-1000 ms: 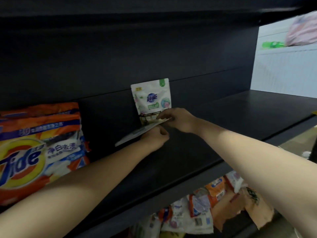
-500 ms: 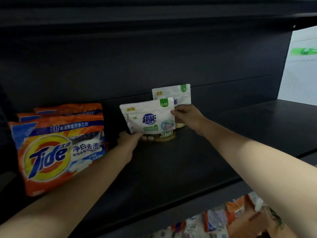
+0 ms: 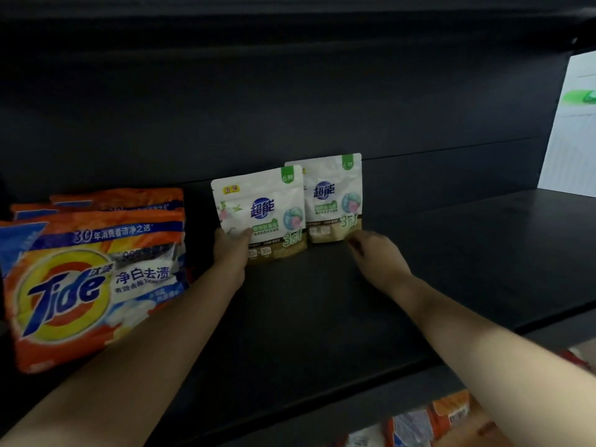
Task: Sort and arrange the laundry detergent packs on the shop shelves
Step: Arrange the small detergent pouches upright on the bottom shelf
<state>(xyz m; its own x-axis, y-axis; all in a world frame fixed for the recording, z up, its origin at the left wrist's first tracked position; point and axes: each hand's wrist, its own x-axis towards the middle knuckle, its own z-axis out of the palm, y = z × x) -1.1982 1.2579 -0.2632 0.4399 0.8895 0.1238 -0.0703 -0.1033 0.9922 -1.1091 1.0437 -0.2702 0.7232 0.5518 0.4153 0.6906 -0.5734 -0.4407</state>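
Left hand (image 3: 231, 253) grips the lower left corner of the front pouch (image 3: 261, 211), thumb lying across its face, fingers hidden behind it. Right hand (image 3: 375, 254) reaches to the lower right corner of the rear pouch (image 3: 335, 196); fingers are loosely curled and motion-blurred, so whether they pinch the corner or only touch it cannot be told.

Both white pouches stand upright at the far part of the black shelf (image 3: 451, 269), against the dark back panel. Front pouch overlaps the left edge of the rear one, covering part of its print.

Tide bags (image 3: 93, 279), orange, stand at the left of the shelf, several stacked front to back; only the top edges of the rear ones show. Left forearm crosses in front of the nearest bag's lower right corner.

More packs (image 3: 432, 421) lie below the shelf at near right, cut off by the frame edge and blurred. Something green (image 3: 579, 96) on a white background at far right, too blurred to identify.

Both arms extend forward, forearms bare, converging toward the pouches.
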